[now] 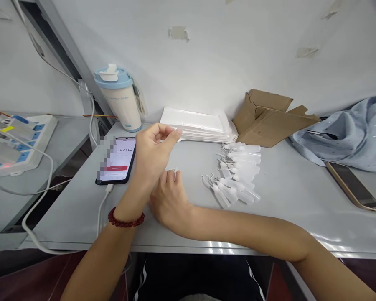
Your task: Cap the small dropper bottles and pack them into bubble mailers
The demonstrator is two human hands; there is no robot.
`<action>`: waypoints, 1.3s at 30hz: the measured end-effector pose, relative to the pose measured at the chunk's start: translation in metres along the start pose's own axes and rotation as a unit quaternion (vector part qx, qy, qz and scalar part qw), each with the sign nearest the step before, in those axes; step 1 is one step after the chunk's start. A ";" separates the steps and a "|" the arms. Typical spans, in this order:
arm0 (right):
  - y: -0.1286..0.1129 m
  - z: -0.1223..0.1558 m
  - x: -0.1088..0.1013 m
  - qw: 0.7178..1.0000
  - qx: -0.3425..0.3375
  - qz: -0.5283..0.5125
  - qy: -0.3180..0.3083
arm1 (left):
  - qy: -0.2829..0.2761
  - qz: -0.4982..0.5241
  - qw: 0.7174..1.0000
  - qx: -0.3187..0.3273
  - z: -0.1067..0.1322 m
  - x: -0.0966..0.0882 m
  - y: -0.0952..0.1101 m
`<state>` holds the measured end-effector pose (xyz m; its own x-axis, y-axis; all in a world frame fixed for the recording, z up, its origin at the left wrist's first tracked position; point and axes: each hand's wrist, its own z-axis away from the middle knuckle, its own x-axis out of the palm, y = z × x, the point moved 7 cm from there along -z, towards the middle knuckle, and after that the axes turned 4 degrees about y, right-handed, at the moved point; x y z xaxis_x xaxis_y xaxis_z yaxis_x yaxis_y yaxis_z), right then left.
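A small white piece, mostly hidden, pokes past the curled fingers of the right hand, which appears to grip it low over a grey bench. Above, the left hand pinches thumb to fingers; whether anything is caught between them cannot be told. With the wrists crowded together, a piece this slight could slip unseen from the fingertips.

Just to the right lie translucent plastic tubes, slim and smooth, their thin white tips bent like hooks. Heaped loosely, they could tangle at those hooks, or roll if the right forearm brushed them. A white cable runs from a lit phone beside the left forearm, where a snag could drag the handset; a red beaded bracelet rings that wrist. Behind stand a cream tumbler with a pale blue lid, a stack of flat, glossy white packets and a creased brown cardboard box, its flaps raised. Farther right, soft blue cloth bunches beside a dark phone edged in gold.
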<state>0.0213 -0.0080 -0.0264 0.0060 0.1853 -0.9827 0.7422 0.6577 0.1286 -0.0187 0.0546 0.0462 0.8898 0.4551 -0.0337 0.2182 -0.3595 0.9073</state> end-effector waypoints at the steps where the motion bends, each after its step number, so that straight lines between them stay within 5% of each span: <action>1: -0.001 0.000 0.001 1.000 -0.009 0.000 0.002 | -0.001 0.002 1.000 -0.003 0.000 0.000 -0.001; 11: 0.011 0.001 -0.021 0.992 -0.057 -0.085 0.075 | -0.008 0.095 0.991 -0.091 0.000 0.003 -0.008; 14: 0.040 0.008 -0.035 0.982 -0.039 -0.115 0.143 | -0.006 0.159 0.981 -0.114 0.000 0.002 -0.005; 19: 0.098 0.047 -0.053 0.918 -0.134 -0.216 0.306 | -0.043 0.183 0.976 -0.113 0.003 0.007 0.003; 22: 0.135 0.072 -0.050 0.905 -0.101 -0.227 0.344 | -0.073 0.182 0.972 -0.127 0.010 0.015 0.002; 27: 0.169 0.101 -0.045 0.897 0.003 -0.246 0.366 | -0.193 0.152 0.933 -0.263 0.035 0.046 -0.019; 33: 0.158 0.106 -0.050 0.891 -0.034 -0.262 0.370 | -0.410 0.194 0.779 -0.433 0.086 0.082 -0.028; 39: 0.148 0.108 -0.049 0.892 -0.059 -0.277 0.353 | -0.445 0.081 0.799 -0.397 0.100 0.085 -0.029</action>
<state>0.2030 0.0018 0.0269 -0.7940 0.1932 -0.5764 0.4241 0.8553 -0.2976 0.0904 0.0224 -0.0249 0.8906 -0.4303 0.1471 0.0621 0.4355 0.8981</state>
